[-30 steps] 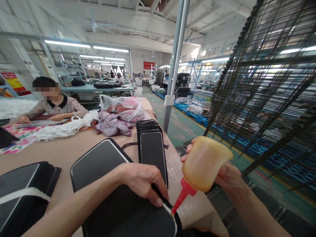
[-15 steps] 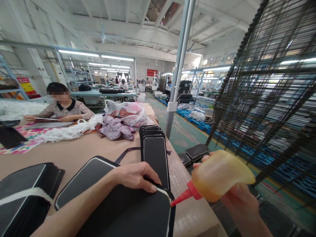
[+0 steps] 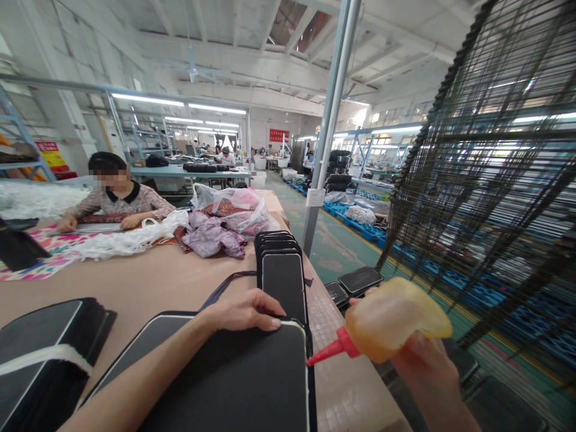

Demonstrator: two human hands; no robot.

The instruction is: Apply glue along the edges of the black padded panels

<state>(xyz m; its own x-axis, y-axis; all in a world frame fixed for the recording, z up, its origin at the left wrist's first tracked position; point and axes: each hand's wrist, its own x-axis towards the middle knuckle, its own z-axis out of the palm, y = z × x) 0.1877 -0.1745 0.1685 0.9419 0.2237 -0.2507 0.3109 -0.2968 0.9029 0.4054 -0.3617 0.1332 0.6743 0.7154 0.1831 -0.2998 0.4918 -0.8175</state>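
The black panel (image 3: 243,384) is at the near end of the bench (image 3: 346,390), towards its right edge, a pale line running just inside its rim. The left hand (image 3: 247,309) lies across its far side, thumb on top and fingers curled over the rim, probably to steady it. The right hand (image 3: 420,354), beyond the panel's right side, is wrapped around a yellowish bottle (image 3: 396,318), tipped so that its red nozzle (image 3: 333,348) meets that rim; the tilt likely lets the contents run to the tip. Just beyond the left hand, narrow panels (image 3: 283,282) stand stacked along the bench's right edge. Near its left, a white band (image 3: 49,355) wraps a panel stack (image 3: 31,324), presumably keeping it together. Farther off, purple cloth (image 3: 213,234) lies beside a plastic bag (image 3: 254,213).
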